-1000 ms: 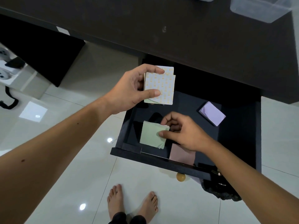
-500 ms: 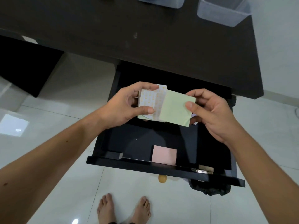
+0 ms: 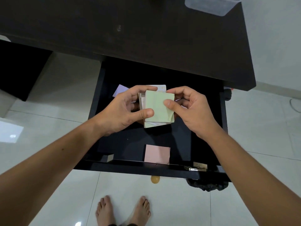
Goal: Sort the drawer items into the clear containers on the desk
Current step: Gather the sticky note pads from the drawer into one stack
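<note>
On the left-hand stack [image 3: 143, 105], green pad [image 3: 158, 110] now lies squarely.

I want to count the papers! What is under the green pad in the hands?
Under the green pad sits a white pad with yellow dots and more paper edges. Both hands hold the stack, which hides how many pads there are.

Clear container [image 3: 210, 5] cut off by the top edge; purple pad [image 3: 119, 90] half hidden behind the left hand [image 3: 123, 110]; feet [image 3: 123, 211] clipped below.
</note>
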{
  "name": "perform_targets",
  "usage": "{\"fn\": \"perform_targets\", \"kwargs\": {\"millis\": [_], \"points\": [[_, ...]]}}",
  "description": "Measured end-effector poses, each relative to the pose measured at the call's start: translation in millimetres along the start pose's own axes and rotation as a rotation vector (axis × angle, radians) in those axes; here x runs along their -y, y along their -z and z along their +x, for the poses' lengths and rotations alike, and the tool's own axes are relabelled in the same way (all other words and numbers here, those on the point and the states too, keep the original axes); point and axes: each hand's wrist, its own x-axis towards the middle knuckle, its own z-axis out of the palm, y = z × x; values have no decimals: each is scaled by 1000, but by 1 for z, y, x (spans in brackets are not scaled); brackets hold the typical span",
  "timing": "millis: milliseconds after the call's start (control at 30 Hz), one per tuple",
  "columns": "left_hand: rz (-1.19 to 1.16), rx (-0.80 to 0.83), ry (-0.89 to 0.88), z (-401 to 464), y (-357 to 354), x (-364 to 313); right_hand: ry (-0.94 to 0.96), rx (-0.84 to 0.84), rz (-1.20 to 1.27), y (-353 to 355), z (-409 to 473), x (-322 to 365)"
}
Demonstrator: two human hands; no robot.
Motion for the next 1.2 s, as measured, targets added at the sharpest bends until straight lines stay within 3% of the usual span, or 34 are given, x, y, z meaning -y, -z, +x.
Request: {"fn": "perform_targets", "kwargs": {"millis": [333,433,600,800,1000,1200], "points": [[-90,-14,111,3,-5,9,-25,8,9,-1,4,-1],[-48,-19,92,3,-4,13,-36,-69,-13,6,1,-8],[12,-38,107,1,0,17,-46,-258,-433,22,-4,-35],[26,-74,83,0,1,18,-153,-186,-743,25,-6,-51],[4,-81,76,0,0,20,-190,-175,-720,23,-3,-51],[-3,-101,69,2,2,22,-174,-222,-473,25,-7,-50]]}}
